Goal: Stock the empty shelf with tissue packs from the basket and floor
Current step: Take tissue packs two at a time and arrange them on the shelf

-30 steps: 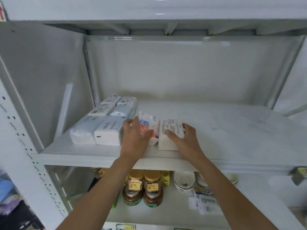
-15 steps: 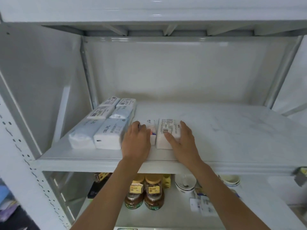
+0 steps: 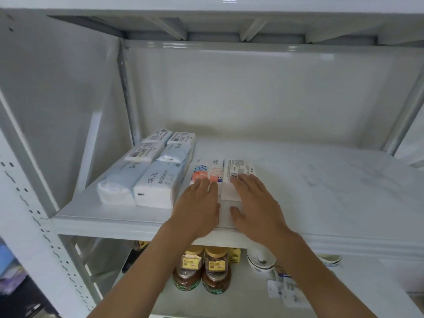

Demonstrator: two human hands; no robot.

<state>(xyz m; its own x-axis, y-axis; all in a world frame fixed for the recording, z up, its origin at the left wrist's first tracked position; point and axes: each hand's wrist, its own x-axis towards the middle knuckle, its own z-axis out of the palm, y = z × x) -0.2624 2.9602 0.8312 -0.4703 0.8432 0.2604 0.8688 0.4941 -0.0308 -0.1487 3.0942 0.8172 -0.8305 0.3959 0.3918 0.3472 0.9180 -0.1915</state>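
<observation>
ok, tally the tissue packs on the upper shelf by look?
Plain white plastic-wrapped tissue packs: 7, counting the one under the right hand
Colourful orange-and-blue printed tissue packs: 1
Total: 8

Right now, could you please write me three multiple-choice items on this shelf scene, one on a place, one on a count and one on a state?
1. Where do the white tissue packs lie on the shelf?
A. left end
B. right end
C. middle of the back wall

2. How many brown jars stand on the shelf below?
A. one
B. two
C. four

3. How do both hands lie?
A. curled into fists
B. flat, fingers straight on the packs
C. hanging off the shelf

Answers:
1 A, the block sits against the left wall.
2 B, two gold-lidded jars stand side by side.
3 B, the left hand rests on the colourful pack, the right hand on the white printed pack.
</observation>
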